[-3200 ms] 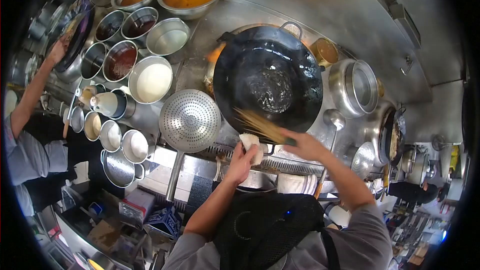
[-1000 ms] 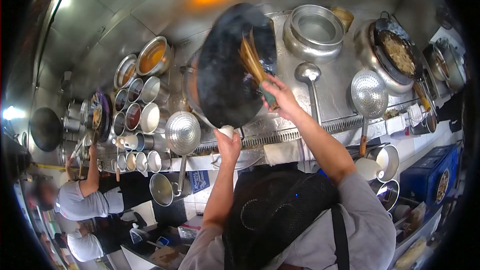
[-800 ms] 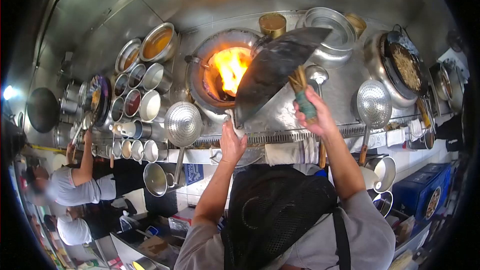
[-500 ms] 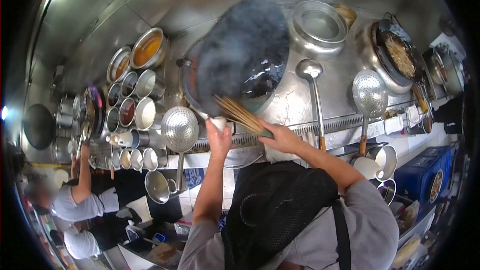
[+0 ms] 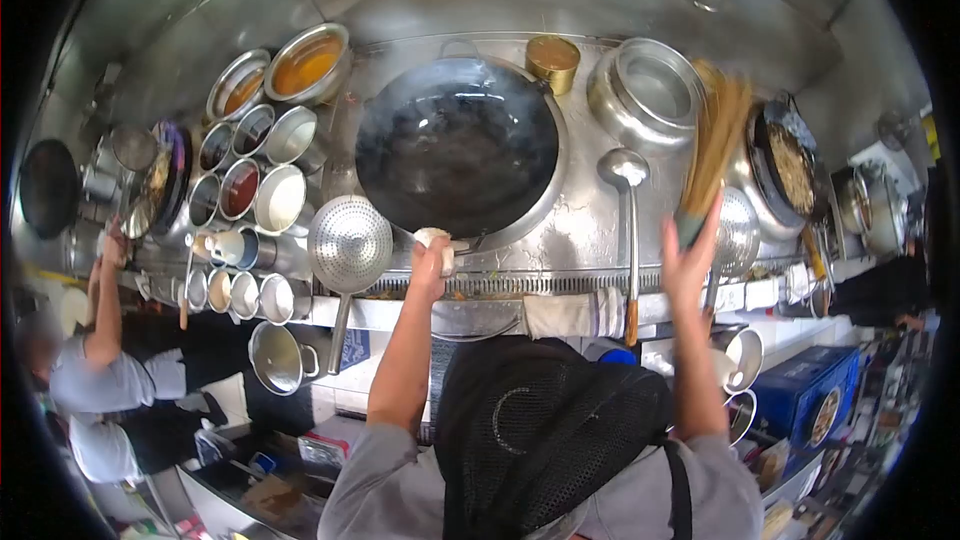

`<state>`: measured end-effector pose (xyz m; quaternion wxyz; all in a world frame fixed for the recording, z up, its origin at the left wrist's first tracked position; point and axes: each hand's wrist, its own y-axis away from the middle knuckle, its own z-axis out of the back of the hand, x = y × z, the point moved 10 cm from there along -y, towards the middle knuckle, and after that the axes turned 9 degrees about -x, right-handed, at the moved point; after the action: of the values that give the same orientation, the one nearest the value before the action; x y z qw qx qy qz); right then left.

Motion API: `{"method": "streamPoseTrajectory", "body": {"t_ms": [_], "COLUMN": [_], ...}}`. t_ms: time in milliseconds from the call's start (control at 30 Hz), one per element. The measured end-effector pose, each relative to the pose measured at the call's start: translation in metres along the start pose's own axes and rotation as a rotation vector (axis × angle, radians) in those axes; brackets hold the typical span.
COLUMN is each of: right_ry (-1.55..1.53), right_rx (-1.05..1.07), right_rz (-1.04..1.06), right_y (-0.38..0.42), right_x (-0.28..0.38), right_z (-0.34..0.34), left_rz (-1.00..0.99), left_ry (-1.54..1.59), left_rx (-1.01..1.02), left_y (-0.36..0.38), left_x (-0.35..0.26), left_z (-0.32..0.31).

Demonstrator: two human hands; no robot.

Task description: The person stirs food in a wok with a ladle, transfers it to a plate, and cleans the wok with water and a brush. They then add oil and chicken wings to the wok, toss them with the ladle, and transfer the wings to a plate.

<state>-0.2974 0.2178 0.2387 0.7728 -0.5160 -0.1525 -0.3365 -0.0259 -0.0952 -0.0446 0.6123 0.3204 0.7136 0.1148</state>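
A large dark wok (image 5: 458, 155) rests level on the stove ring, its inside dark and wet-looking with faint steam. At its near rim, my left hand (image 5: 427, 278) is closed around a folded white cloth (image 5: 438, 243) by the wok's handle. Off to the right, my right hand (image 5: 688, 262) grips the green-bound base of a bamboo wok brush (image 5: 716, 135). The bristles point up and away, blurred by motion, and overlap the metal pot in this view. Behind that hand lies a perforated skimmer (image 5: 738, 230), partly hidden. A ladle (image 5: 625, 170) lies just left of the brush.
Another skimmer (image 5: 350, 243) lies left of the wok, beside several seasoning containers (image 5: 280, 198) and two bowls of orange liquid (image 5: 308, 65). A nested metal pot (image 5: 640, 105) and a brass-coloured can (image 5: 552, 62) stand behind. A co-worker (image 5: 105, 370) works at far left.
The wok has come down from a steep tilt to lying level on the stove. My right hand has swung right with the brush, away from the wok. Smoke has thinned.
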Motion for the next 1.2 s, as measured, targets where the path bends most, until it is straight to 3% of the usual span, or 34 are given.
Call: {"method": "streamPoseTrajectory", "body": {"t_ms": [33,67,100,133,167,233,300,367,433,467,500,567,633,700,767,800,833,867,900,933,967,1000,1033,1067,1100,1133,1200], "right_ry": [0.068,0.184,0.187,0.287,0.209,0.206,0.230,0.237,0.303,0.290,0.278,-0.025,-0.425,-0.643,-0.678,-0.559,-0.350,-0.264,-0.047,0.181,0.206,0.163,0.515,0.334,0.228,0.305,0.152], "right_rx": [0.046,0.111,0.282,0.648,0.853,0.754,0.700,0.697,0.781,0.677,0.683,0.786,0.590,0.461,0.647,0.741,0.682,0.966,1.120,1.259,1.241,1.091,1.129,0.923,0.713,0.572,0.282], "right_rz": [-0.052,-0.033,-0.122,-0.323,-0.335,-0.411,-0.486,-0.436,-0.378,-0.111,-0.088,-0.813,-0.695,-0.707,-0.675,-0.524,0.114,0.119,0.124,0.127,0.097,0.126,0.079,0.104,0.387,0.450,0.375], "right_y": [0.047,0.086,0.143,0.215,0.250,0.242,0.216,0.216,0.251,0.266,0.243,0.192,0.140,0.088,0.116,0.145,0.148,0.167,0.187,0.194,0.157,0.098,0.044,-0.017,-0.068,-0.116,-0.174], "right_x": [-0.030,-0.022,-0.056,-0.110,-0.118,-0.101,-0.083,-0.089,-0.119,-0.148,-0.133,-0.102,-0.066,0.002,0.030,0.039,0.064,0.057,0.003,-0.063,-0.093,-0.091,-0.098,-0.063,-0.056,-0.060,0.028], "right_z": [-0.003,-0.002,-0.010,-0.020,-0.022,-0.014,-0.004,-0.009,-0.026,-0.037,-0.044,-0.061,-0.093,-0.124,-0.175,-0.193,-0.190,-0.199,-0.205,-0.208,-0.199,-0.181,-0.174,-0.163,-0.159,-0.157,-0.143], "left_rz": [-0.004,0.124,0.252,0.262,0.260,0.194,0.114,0.027,-0.195,-0.269,-0.354,-0.823,-0.710,-0.588,-1.126,-1.125,-1.117,-0.851,-0.583,-0.637,-0.631,-0.584,-0.533,-0.517,-0.380,-0.250,-0.240], "left_ry": [0.024,0.084,0.143,0.145,0.154,-0.114,-0.143,-0.171,-0.196,-0.227,-0.304,-0.458,-0.579,-0.678,-1.267,-0.917,-0.902,-0.810,-0.708,-0.709,-0.697,-0.599,-0.501,-0.489,-0.501,-0.514,-0.358], "left_rx": [-0.012,0.002,0.019,0.066,0.060,0.130,0.101,0.084,0.044,0.068,-0.053,-0.110,-0.152,-0.202,-0.052,-0.079,-0.118,-0.114,-0.101,-0.083,-0.100,-0.096,-0.085,-0.084,-0.075,-0.062,-0.103], "left_y": [0.005,0.009,0.012,0.014,0.010,-0.005,-0.012,-0.012,-0.002,-0.007,0.007,0.047,0.060,0.056,0.047,0.078,0.094,0.086,0.070,0.063,0.050,0.032,0.014,-0.005,-0.032,-0.050,-0.047], "left_x": [-0.005,0.001,0.008,0.007,0.009,0.015,0.023,0.026,0.021,0.031,0.028,0.004,0.025,0.067,0.117,0.061,0.027,0.010,0.009,-0.005,-0.014,-0.018,-0.018,-0.015,-0.002,0.011,0.024], "left_z": [0.000,-0.004,-0.009,-0.014,-0.010,-0.007,-0.001,-0.001,0.004,0.010,0.022,0.026,0.035,0.056,0.032,0.012,-0.005,-0.006,0.001,0.001,0.006,0.011,0.014,0.015,0.019,0.021,0.025]}}
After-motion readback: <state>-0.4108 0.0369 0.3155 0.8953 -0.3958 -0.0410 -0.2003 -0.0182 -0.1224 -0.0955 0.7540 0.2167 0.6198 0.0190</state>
